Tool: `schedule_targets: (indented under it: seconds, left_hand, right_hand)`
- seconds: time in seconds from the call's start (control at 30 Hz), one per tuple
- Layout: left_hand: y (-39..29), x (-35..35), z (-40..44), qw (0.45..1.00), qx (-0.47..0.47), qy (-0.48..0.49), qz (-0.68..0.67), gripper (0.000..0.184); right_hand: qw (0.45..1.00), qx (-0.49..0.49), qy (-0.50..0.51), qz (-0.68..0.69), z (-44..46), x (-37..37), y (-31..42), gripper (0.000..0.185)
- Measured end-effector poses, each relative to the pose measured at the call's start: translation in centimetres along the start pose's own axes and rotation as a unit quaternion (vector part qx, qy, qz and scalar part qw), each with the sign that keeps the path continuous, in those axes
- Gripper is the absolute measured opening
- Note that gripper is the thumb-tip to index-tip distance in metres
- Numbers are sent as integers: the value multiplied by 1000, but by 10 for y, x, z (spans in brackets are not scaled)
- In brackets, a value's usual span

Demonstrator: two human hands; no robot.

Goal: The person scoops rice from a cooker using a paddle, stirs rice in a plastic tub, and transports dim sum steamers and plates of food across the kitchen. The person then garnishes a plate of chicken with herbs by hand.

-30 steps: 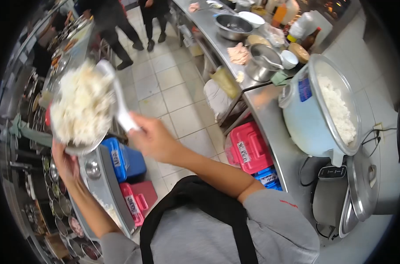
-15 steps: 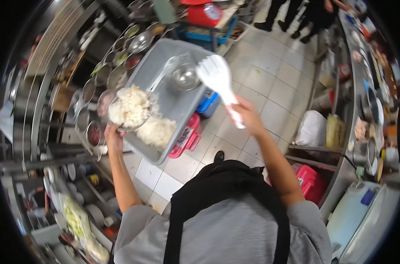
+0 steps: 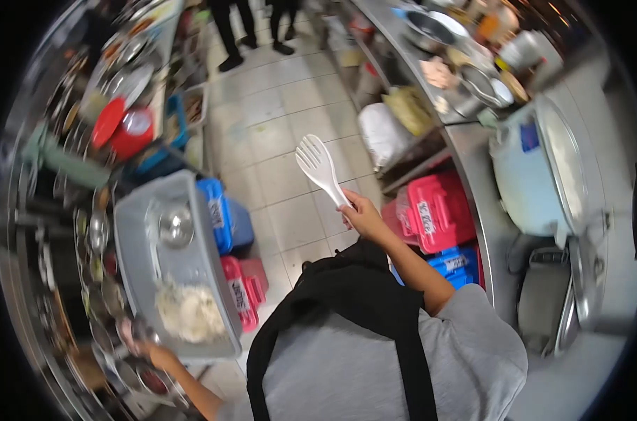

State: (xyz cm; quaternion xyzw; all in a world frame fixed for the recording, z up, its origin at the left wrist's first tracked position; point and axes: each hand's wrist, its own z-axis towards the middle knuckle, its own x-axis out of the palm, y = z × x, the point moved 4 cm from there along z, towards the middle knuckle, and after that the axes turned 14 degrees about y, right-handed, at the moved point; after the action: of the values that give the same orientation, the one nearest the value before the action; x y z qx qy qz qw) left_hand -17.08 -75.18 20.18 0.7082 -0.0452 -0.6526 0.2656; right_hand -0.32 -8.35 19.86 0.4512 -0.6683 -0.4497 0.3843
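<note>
Wrapped round the handle of a white slotted paddle [image 3: 318, 167], the right hand [image 3: 361, 214] looks well closed, head view (only feed I get). Paddle juts out above floor tiles, slots pointing away from the body; gripped by the handle, presumably so the broad end stays off the fingers. Left hand [image 3: 150, 351] is low, beside the near end of a grey tub [image 3: 218, 277], blurry; I can't tell whether it pinches the shiny metal piece [image 3: 144, 330] there or just touches it. Rice [image 3: 191, 313] is inside the tub, near end, walls likely there to contain it. Metal bowl [image 3: 176, 226] sits farther up the tub, apart from the rice, maybe to keep out of the grains.

Materials: paddle smooth, plastic-looking, oval head; tub plastic-looking, oblong, rounded corners; rice white, clumpy; bowl round, glossy. Boxy pink bin [image 3: 246, 281] and blue bin [image 3: 233, 223] stand beside the tub; pale blue container [image 3: 525, 172], round-sided, on a metal counter [image 3: 488, 231]
</note>
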Motion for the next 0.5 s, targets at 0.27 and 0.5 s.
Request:
schedule_targets:
  seconds: [0.27, 0.5]
  left_hand:
    - [-23, -46, -7, 882, -158, -225, -383, 30]
    - [-139, -109, -12, 499, -90, -129, -852, 26]
  right_hand:
    - [890, -69, -310, -326, -51, -180, 60, 26]
    - [742, -32, -388, -546, 29, -351, 102, 33]
